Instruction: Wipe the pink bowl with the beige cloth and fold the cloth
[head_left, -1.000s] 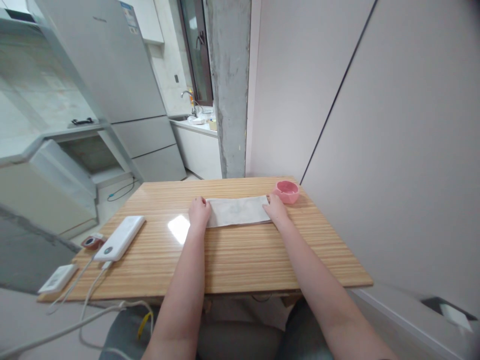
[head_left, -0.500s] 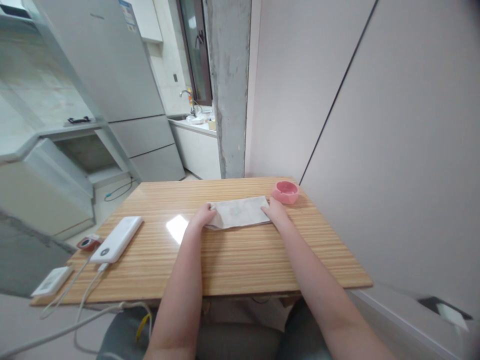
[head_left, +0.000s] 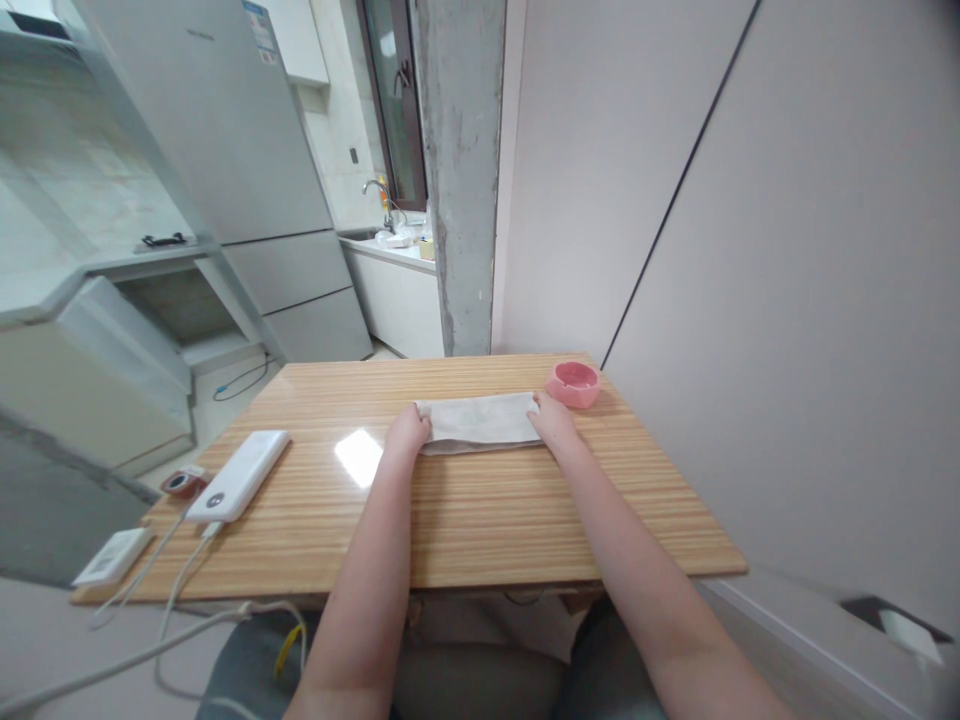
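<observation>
— What has changed for us over the last second?

— Our left hand was lying flat on the left end of the folded beige cloth. Half a second ago it lifted that near corner, and now the cloth looks narrower from front to back than it did, as if the near edge has been brought over toward the far one. Our right hand has kept its place at the right end all along.

— And what do we make of that?

— We judge a fold along the cloth's length is being finished, with the strip laid flat again on the wooden table.

— How are our hands closed?

— The left is curled, its fingers bunched over the left end of the cloth and apparently pinching it; we cannot see the fingertips themselves. The right has its fingers bent down on the right end, pressing or pinching; which of the two we cannot tell.

— Where does the cloth lie?

— Toward the far middle of the table, stretched between our hands, with the pink ashtray just beside the right hand. Well apart, at the left edge, sit the white power bank and its cables.
</observation>
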